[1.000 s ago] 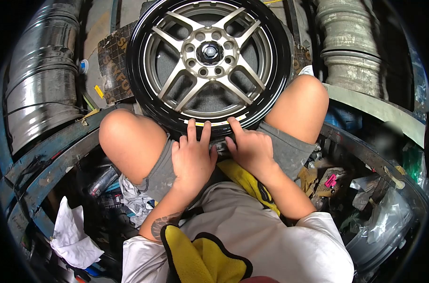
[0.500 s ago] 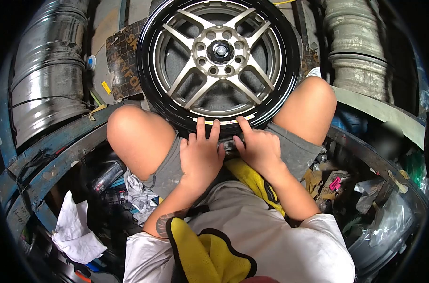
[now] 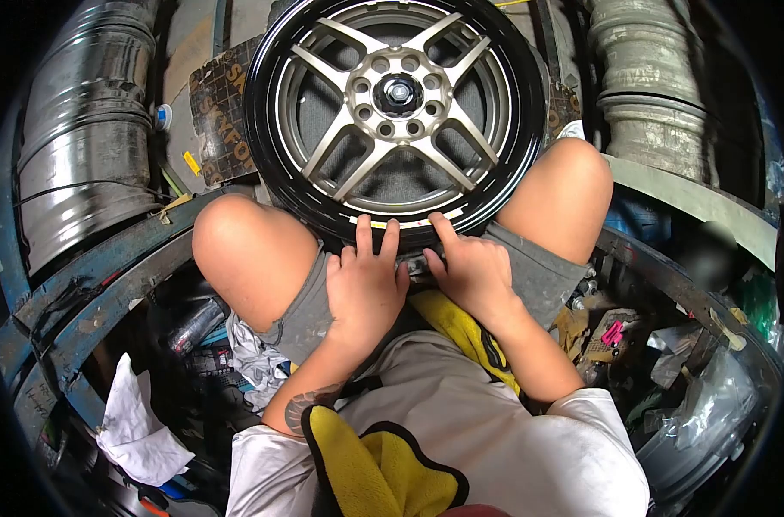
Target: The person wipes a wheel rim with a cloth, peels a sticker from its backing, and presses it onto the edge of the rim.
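A wheel rim (image 3: 370, 155) with bronze-silver spokes and a glossy black lip fills the upper middle, between the person's knees. A narrow white strip with coloured marks (image 3: 409, 226) lies along its near edge. My left hand (image 3: 366, 280) rests there with fingers stretched out, two fingertips touching the strip's left part. My right hand (image 3: 474, 267) has its index fingertip on the strip's right end, its thumb apart. Both hands are open. A yellow cloth with black trim (image 3: 457, 323) lies on the lap beneath my right forearm; another yellow cloth (image 3: 392, 470) hangs at the chest.
Stacked metal rims stand at the left (image 3: 90, 121) and the right (image 3: 650, 86). A blue metal frame (image 3: 108, 267) runs along the left. Below it hangs a crumpled white cloth (image 3: 138, 422). Clear plastic (image 3: 711, 396) and a pink item (image 3: 613, 333) lie at the right.
The view has shifted slightly, so the wheel sits a little further left. Both hands keep the same places on the strip.
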`<state>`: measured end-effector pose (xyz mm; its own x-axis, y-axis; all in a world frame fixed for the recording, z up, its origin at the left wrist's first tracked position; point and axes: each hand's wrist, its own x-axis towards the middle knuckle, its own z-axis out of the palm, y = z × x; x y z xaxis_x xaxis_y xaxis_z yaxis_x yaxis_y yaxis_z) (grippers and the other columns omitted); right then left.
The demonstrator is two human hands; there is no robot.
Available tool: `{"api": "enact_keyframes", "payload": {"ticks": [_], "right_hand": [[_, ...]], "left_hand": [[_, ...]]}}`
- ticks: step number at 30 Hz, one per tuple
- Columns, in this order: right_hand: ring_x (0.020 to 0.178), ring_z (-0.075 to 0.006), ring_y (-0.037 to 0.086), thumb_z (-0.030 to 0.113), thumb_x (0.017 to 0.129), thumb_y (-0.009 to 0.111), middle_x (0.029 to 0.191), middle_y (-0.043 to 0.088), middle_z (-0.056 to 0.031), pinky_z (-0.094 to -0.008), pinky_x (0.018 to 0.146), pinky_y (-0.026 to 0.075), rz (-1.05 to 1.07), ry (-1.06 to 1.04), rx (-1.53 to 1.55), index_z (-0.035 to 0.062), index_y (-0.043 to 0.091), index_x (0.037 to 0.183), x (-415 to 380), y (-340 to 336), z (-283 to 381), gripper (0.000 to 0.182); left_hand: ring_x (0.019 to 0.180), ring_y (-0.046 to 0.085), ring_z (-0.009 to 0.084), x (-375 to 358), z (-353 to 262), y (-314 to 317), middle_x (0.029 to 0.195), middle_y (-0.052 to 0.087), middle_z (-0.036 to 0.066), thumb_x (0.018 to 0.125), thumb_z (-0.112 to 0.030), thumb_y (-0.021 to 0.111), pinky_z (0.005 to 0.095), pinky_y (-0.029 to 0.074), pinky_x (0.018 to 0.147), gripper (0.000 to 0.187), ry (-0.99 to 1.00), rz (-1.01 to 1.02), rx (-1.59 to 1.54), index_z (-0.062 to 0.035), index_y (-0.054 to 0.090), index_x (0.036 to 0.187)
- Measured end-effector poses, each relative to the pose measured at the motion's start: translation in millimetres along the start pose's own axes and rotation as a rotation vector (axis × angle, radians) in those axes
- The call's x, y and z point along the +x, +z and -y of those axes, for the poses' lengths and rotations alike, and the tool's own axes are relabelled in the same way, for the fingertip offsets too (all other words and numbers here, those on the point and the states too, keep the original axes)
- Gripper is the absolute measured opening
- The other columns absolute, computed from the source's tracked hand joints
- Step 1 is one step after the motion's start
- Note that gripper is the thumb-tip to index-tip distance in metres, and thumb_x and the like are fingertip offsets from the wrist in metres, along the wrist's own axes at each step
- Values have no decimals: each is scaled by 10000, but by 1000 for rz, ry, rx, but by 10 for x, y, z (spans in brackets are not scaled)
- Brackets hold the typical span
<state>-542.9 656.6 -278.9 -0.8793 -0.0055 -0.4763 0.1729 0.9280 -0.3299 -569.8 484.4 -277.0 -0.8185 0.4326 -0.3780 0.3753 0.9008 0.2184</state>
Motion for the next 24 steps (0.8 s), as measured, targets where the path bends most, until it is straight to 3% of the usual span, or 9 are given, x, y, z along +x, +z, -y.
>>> {"api": "enact_keyframes", "payload": {"ticks": [2,24], "right_hand": [[618,-336,667,329,884,667,667,661,-131,-456,560,516,-90,-41,5,126,508,1324,-8,94,-52,510],[623,-340,669,322,881,664,683,671,-138,-455,563,522,-89,-54,16,111,518,1328,-14,84,-56,515]], "left_hand": [[951,638,310,2,-5,-8,1402,490,202,844,-330,683,435,471,864,610,-1,4,-1,-154,516,1404],[975,644,307,10,-8,-14,1409,487,201,848,-321,680,458,476,900,606,-15,24,-6,-160,510,1407]]}}
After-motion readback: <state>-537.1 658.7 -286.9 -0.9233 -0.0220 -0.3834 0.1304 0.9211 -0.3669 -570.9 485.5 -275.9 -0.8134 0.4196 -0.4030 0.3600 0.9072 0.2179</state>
